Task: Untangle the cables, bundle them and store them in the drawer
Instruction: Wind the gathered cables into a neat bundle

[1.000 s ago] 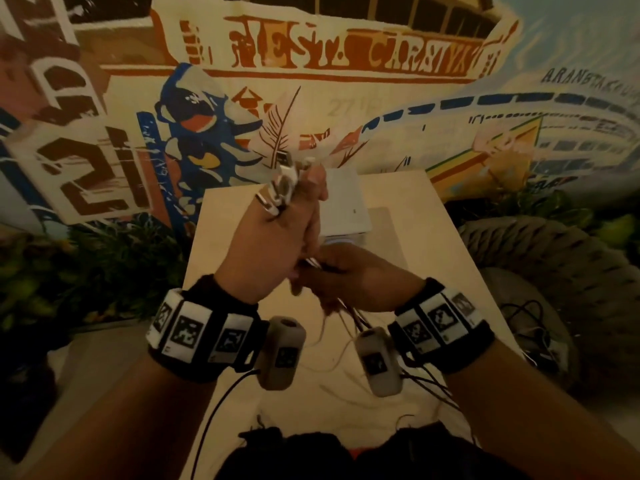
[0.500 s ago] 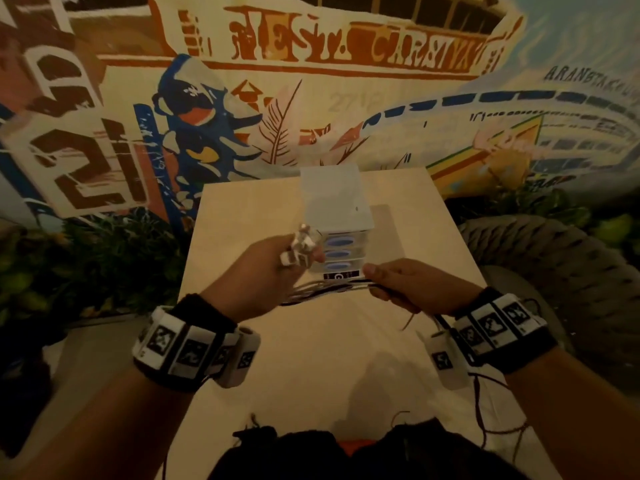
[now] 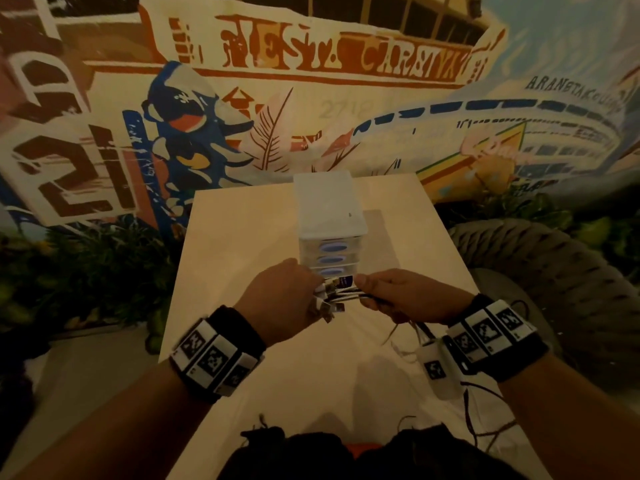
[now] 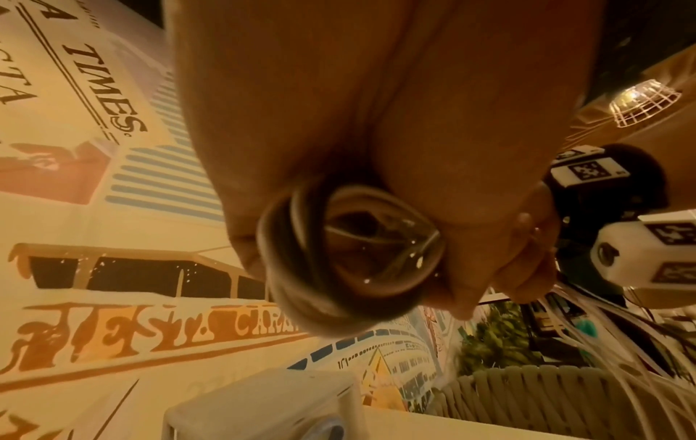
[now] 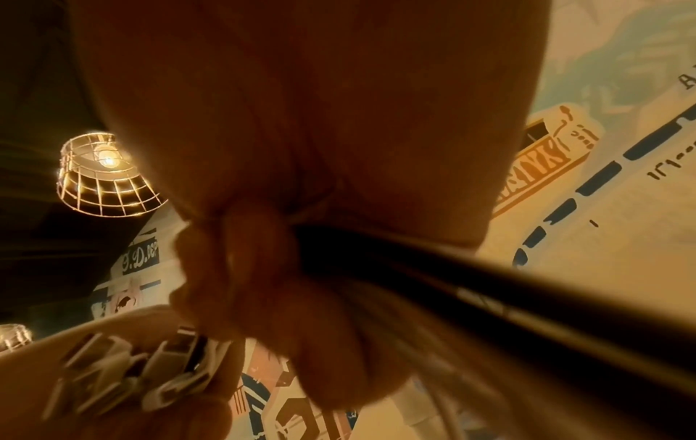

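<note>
Bundling stage, by the look of it: cables (image 3: 341,295) gathered and held in the air between both hands, just in front of the drawer unit (image 3: 329,233) on the table (image 3: 242,237). Left hand (image 3: 280,299) closed in a fist round the plug ends, pale connectors fanning out past the knuckles; from the left wrist view, dark coils (image 4: 301,262) looped inside the curled fingers. Right hand (image 3: 405,299) pinching the strands a short way along, fingers curled tight round them, loose tails trailing down toward the table edge and off to the right. To do well: keep the plugs level and together in the left fist, slide the right pinch along the run to draw out slack, fold in even loops, not twist; watch the hanging tails for snags on the wrist gear. Drawer unit: small, white, translucent, three drawers stacked with blue oval pulls, all appearing closed; contents not readable through the fronts. A small printed tag visible low on the unit, behind the plugs. Nothing stored yet, judging by the bundle in hand. One hand to be freed for a drawer pull before stowing.
</note>
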`<state>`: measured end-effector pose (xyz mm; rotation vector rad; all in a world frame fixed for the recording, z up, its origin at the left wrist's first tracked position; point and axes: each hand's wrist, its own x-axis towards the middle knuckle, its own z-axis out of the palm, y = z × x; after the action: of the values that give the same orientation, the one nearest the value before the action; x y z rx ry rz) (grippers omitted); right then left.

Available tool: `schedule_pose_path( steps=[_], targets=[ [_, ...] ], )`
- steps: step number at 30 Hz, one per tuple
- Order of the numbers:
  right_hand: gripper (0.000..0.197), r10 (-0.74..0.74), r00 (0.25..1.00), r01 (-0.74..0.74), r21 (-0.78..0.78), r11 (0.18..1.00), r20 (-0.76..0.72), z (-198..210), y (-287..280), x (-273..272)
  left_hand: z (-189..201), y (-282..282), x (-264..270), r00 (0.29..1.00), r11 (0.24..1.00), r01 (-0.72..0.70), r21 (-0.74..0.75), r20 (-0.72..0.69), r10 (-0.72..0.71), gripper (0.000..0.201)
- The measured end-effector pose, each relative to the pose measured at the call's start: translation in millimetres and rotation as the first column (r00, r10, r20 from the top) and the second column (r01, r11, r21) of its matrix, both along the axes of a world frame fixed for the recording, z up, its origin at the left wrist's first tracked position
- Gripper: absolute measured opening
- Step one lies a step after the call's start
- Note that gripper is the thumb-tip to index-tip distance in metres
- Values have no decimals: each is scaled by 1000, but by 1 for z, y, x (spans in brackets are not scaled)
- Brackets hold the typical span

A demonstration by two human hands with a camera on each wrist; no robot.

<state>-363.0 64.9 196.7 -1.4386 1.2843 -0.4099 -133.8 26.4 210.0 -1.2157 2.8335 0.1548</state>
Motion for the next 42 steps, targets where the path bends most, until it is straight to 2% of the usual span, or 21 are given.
schedule_pose_path(
  steps=[2,4,7,8,10,12,13,15,17,19,21,23,25,28,30,33,34,37,40,42],
  targets=[
    [53,18,1000,-18,40,999,7,0,1,-2,-1,0,-1,999,999,39,-8,1,-39,21],
    [55,33,999,-32,87,996,-5,1,1,-3,-2,-1,0,1000,993,23,112,-11,-22,27],
    [46,60,994,-49,125,991,-88,9,2,3,-3,2,0,996,985,22,173,83,-37,34],
    [42,78,989,-65,105,992,-128,14,1,7,-2,4,-2,993,986,27,162,113,-45,32],
    [56,138,960,-132,39,990,-243,26,1,20,3,8,-9,988,990,36,134,146,-55,24],
    [70,182,898,-224,-60,973,-401,32,0,38,6,10,-14,983,994,31,109,177,-50,20],
    [70,191,857,-272,-103,957,-479,29,-1,47,5,11,-17,978,995,21,99,203,-41,27],
    [56,219,796,-319,-84,944,-563,22,-7,60,3,12,-20,973,995,21,93,229,-42,33],
    [35,268,765,-319,17,948,-586,13,-13,68,-2,11,-20,976,994,10,111,216,-34,29],
    [21,294,743,-321,64,945,-602,2,-16,73,-7,10,-18,974,990,-5,141,226,-28,34],
    [19,277,724,-322,46,946,-631,-9,-16,81,-10,7,-13,966,982,-17,187,256,-32,36],
    [24,267,701,-332,28,943,-662,-18,-14,87,-13,4,-10,958,976,-24,218,285,-40,29],
    [31,275,694,-336,38,941,-665,-20,-13,87,-15,2,-7,968,976,-37,215,251,-18,21],
    [36,273,750,-310,43,950,-602,-16,-14,80,-16,5,-5,995,988,-75,133,70,66,17],
    [31,251,788,-287,25,957,-562,-12,-17,74,-15,9,-5,993,992,-105,65,-38,108,30],
    [28,245,832,-248,62,967,-498,-2,-22,67,-12,12,-3,984,988,-154,14,-93,154,59],
    [27,227,854,-214,82,973,-468,1,-22,65,-12,12,-3,982,986,-165,15,-93,166,60],
    [23,200,883,-154,140,978,-425,5,-22,59,-12,12,-5,992,992,-123,24,-29,124,31],
    [10,292,834,-227,190,955,-469,2,-21,58,-12,11,-10,992,993,-54,101,121,42,23],
    [12,321,806,-266,180,947,-497,-1,-21,57,-12,10,-11,983,990,-21,137,182,-4,25]
  ],
)
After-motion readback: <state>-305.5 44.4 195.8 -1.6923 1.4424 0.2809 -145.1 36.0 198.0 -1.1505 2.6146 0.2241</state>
